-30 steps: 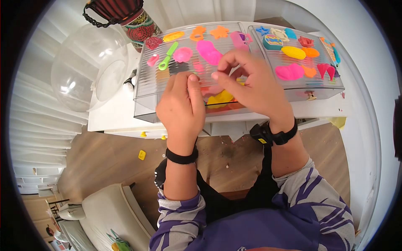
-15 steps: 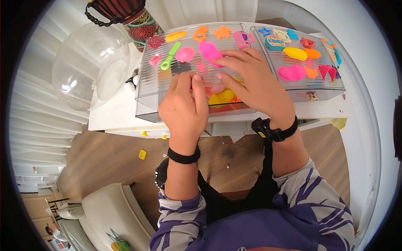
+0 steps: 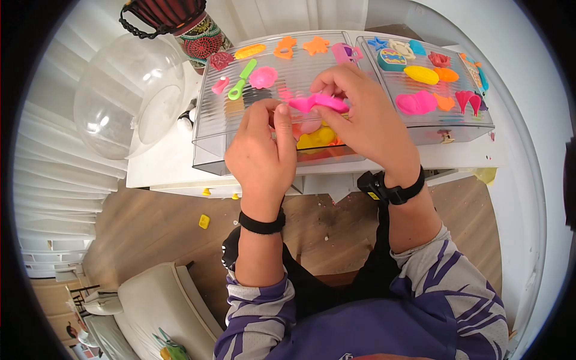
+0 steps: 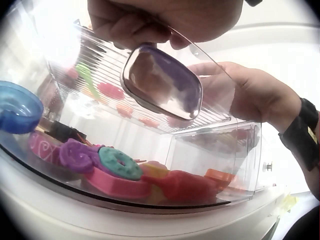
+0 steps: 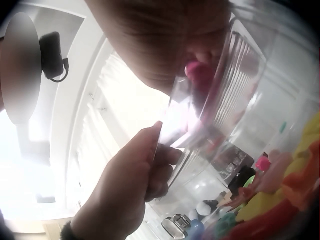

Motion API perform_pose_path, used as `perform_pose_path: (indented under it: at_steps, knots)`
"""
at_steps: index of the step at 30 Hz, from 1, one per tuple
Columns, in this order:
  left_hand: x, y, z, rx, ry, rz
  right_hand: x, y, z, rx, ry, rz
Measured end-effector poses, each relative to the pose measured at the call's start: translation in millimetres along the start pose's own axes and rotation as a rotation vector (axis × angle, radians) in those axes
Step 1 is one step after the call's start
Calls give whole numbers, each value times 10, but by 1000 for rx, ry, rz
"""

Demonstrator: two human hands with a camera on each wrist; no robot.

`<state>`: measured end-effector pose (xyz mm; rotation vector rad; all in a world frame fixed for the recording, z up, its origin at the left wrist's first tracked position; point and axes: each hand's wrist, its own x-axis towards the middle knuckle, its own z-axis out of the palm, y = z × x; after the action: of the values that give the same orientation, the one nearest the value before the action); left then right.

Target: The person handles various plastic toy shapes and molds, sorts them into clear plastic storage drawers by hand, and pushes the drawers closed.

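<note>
A pink plastic toy piece [image 3: 327, 102], waisted in outline, is pinched between thumb and fingers of my right hand [image 3: 375, 117]. It is held tilted above the front of a clear ribbed box [image 3: 210, 150]. My left hand [image 3: 259, 147] grips the upper edge of that box's clear front panel; the right wrist view has its thumb outside and its fingers inside. Just under the left hand, the left wrist view has a shiny metal handle [image 4: 162, 82]. Through the front lie colourful toy pieces, among them a purple swirl [image 4: 77, 156] and a teal ring [image 4: 120, 163].
On the box top lie a green scoop-like piece [image 3: 242, 79], a pink shell [image 3: 263, 77] and orange shapes. A second clear box [image 3: 414, 137] to the right carries more pieces. Behind are a clear dome [image 3: 129, 99] and a patterned drum [image 3: 204, 45]. A white table [image 3: 153, 171] bears them.
My right hand has come down onto the pink piece, picked it off the box top and drawn it toward me, tilting it. The left hand has stayed at the panel edge.
</note>
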<state>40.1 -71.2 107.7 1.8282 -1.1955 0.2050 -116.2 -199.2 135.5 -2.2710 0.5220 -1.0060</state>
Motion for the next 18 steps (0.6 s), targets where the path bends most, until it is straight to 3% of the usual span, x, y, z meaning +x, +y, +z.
perform_pose_path:
  at_steps: [5, 7, 10, 18]
  knots:
    - [2, 13, -45, -18, -33, -15, 6, -32, 79, 65, -18, -127]
    - [7, -19, -31, -6, 0, 81, -1, -38, 120, 189, -42, -52]
    - [4, -36, -10, -16, -9, 83, 2, -36, 59, 177, -127, 14]
    - [-9, -84, 35, 92, 30, 82, -4, 116, 110, 297, -135, 27]
